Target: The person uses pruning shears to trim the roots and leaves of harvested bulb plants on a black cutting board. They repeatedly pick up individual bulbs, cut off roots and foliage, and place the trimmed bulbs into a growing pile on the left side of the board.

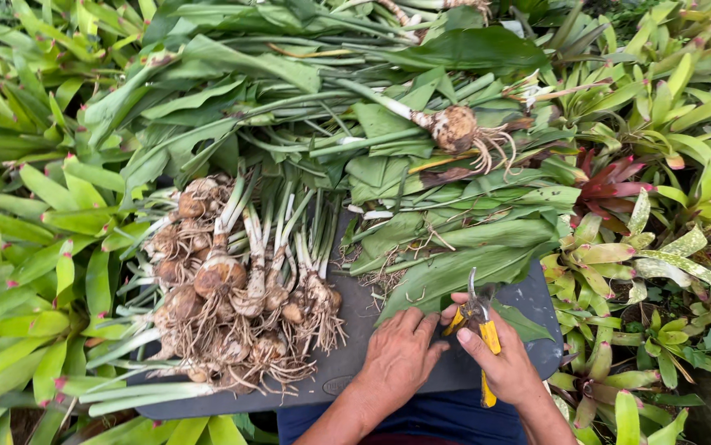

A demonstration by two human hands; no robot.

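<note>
Your right hand (pixel 504 363) grips yellow-handled pruning shears (pixel 479 317) — blades up. Your left hand (pixel 401 354) presses flat, holding nothing, on a broad green leaf (pixel 446 276) on the dark board (pixel 355 363). The leaf looks limp, tear-prone — take it by the stalk.

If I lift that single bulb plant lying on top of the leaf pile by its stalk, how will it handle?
The bulb looks bottom-heavy, so it would probably swing down from the pale stalk. The long leaves likely flop and drag. Its stringy roots may snag on the leaf pile and shed some soil.
</note>
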